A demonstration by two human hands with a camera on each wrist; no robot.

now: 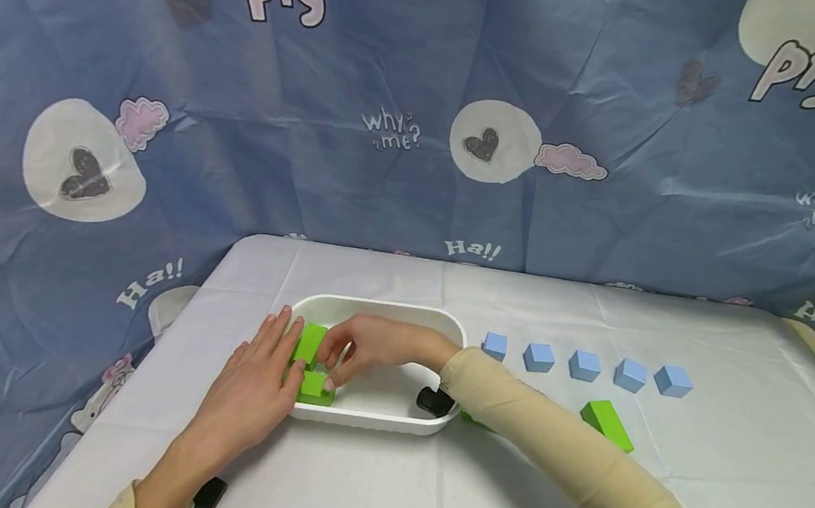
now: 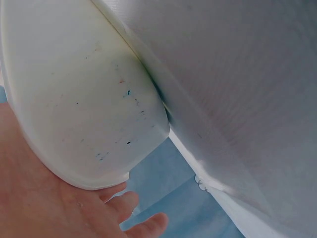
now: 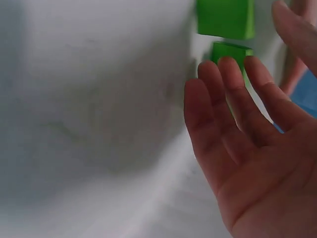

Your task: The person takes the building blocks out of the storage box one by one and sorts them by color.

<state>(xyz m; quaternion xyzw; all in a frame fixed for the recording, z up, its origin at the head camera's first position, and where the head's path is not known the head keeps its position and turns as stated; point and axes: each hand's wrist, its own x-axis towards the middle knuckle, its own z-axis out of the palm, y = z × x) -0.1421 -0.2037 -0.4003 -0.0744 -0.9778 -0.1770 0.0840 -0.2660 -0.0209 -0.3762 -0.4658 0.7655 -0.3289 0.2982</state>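
Observation:
A white plastic tray [image 1: 388, 424] stands on the table, with two green blocks [image 1: 316, 390] at its left end. My left hand [image 1: 253, 383] lies along the tray's left rim, fingers nearly straight; the left wrist view has its palm against the tray's outer wall [image 2: 84, 99]. Reaching into the tray from the right, my right hand [image 1: 374, 347] has its fingertips and thumb close by the green blocks. In the right wrist view its fingers [image 3: 230, 74] are loosely bent, thumb apart, and they partly cover one green block [image 3: 230, 49]. Whether they touch it is unclear.
Several light blue blocks [image 1: 585, 366] form a row right of the tray. A green block [image 1: 607, 425] lies nearer on the white cloth [image 1: 756, 444]; another green piece [image 1: 476, 422] is mostly hidden under the right forearm. Behind hangs a blue printed curtain [image 1: 384, 193].

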